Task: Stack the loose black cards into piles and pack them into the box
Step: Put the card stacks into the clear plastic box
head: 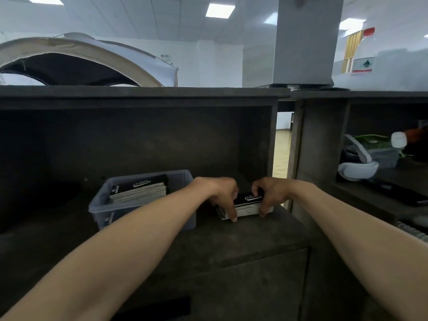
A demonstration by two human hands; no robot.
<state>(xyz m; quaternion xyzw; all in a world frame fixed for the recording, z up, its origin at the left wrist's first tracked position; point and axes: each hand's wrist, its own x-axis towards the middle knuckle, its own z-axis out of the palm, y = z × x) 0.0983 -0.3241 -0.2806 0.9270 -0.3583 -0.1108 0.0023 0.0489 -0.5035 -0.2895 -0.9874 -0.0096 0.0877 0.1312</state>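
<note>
A stack of black cards (pixel 247 203) with white lettering on top rests on the dark desk surface, right of the box. My left hand (pixel 223 193) grips the stack's left end with curled fingers. Over the right end my right hand (pixel 269 193) curls in the same way. The grey plastic box (pixel 143 216) stands to the left of my hands. Inside it lies another pile of black cards (pixel 140 189), leaning a little toward the back.
The dark desk (pixel 231 256) has a recess with a back wall and a shelf above. At the right, a side shelf holds a white headset (pixel 356 169) and other items. A bottle with a red cap (pixel 364 50) stands on top at the far right.
</note>
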